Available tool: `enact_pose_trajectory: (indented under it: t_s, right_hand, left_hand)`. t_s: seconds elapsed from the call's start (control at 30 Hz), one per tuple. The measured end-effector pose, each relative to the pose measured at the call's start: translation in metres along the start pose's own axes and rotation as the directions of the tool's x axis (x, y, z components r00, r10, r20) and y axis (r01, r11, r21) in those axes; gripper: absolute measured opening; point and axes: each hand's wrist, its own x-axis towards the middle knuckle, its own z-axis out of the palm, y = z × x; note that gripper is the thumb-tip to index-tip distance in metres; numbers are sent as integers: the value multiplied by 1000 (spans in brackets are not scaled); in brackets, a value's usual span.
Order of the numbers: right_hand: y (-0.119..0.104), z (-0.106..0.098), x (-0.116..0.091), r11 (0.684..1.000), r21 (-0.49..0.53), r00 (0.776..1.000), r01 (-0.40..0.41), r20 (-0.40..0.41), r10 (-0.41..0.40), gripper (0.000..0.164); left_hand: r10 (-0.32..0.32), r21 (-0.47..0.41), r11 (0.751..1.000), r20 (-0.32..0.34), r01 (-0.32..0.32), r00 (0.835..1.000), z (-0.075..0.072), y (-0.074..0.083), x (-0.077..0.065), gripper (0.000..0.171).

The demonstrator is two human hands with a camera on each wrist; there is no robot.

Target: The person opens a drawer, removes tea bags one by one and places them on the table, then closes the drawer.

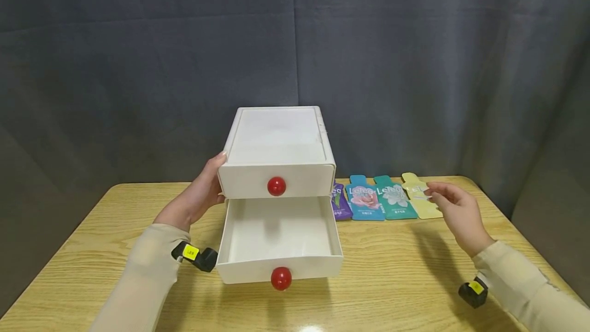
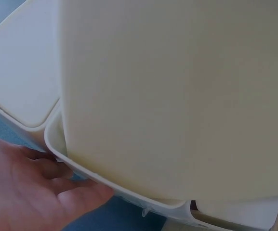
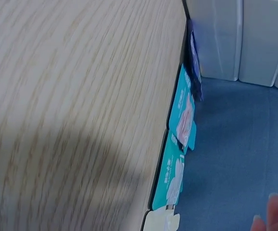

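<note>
A white two-drawer box (image 1: 281,137) stands on the table, its lower drawer (image 1: 278,270) pulled out and bare inside, its upper drawer (image 1: 249,182) closed. Each drawer has a round red knob. My left hand (image 1: 203,188) rests against the box's left side; in the left wrist view its fingers (image 2: 93,192) lie along the rim. Over toward the right, my right hand (image 1: 461,214) hovers by a yellow sachet (image 1: 426,206), fingers loosely extended. Beside that lie a green sachet (image 1: 396,201), a blue sachet (image 1: 365,201) and a purple sachet (image 1: 342,206), partly hidden by the box.
The wooden table (image 1: 378,281) extends in front of the sachets and around the box. A dark grey curtain (image 1: 392,65) hangs behind the table's back edge.
</note>
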Motion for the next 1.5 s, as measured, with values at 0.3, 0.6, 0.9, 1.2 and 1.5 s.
enact_pose_trajectory:
  t_s: [0.3, 0.6, 0.9, 1.2, 1.5]
  right_hand:
    - [-9, 4, -5, 1000, 8, 1000, 15, 11, -15, 27]
    - [-15, 5, -11, 999, -3, 998, 37, 42, -37, 27]
    - [-27, 7, -23, 996, -1, 993, 85, 78, -84, 26]
    - [-40, 15, -32, 991, 83, 985, 109, 125, -119, 21]
    - [-49, 18, -41, 989, 97, 980, 115, 149, -129, 19]
  left_hand:
    - [3, 5, 1000, -3, -3, 1000, 0, 0, -1, 77]
    - [-11, 0, 1000, -7, 11, 1000, 0, 2, -1, 78]
    - [-10, -4, 1000, -1, 10, 1000, 0, 1, -1, 79]
    - [-8, 4, 1000, -3, 8, 1000, 0, 1, -2, 78]
    - [3, -5, 1000, 1, -3, 1000, 1, 0, -1, 77]
